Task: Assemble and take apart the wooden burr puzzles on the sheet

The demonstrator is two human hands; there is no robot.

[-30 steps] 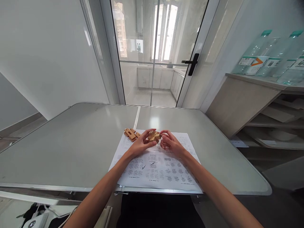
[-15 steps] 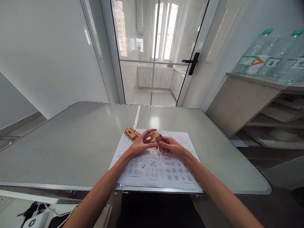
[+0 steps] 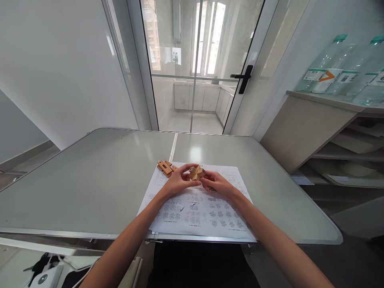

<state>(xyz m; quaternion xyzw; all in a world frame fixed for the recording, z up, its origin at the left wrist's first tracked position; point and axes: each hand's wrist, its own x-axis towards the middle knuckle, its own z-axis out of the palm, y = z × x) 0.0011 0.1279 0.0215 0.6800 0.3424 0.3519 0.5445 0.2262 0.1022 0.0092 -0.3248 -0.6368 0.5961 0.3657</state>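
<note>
A small wooden interlocking puzzle is held just above a printed paper sheet on the grey table. My left hand pinches the puzzle from the left with thumb and fingers. My right hand grips it from the right and below, fingers curled. Loose wooden puzzle pieces lie at the sheet's far left corner, a short way left of my left hand.
A glass door with a black handle stands behind the table. At the right is a wooden shelf unit with large plastic water bottles on top. White devices and cables lie below the table's near left edge.
Both hands closed in on the puzzle: the right hand's fingers, spread a second ago, now grip it. The puzzle has turned slightly between the hands.
</note>
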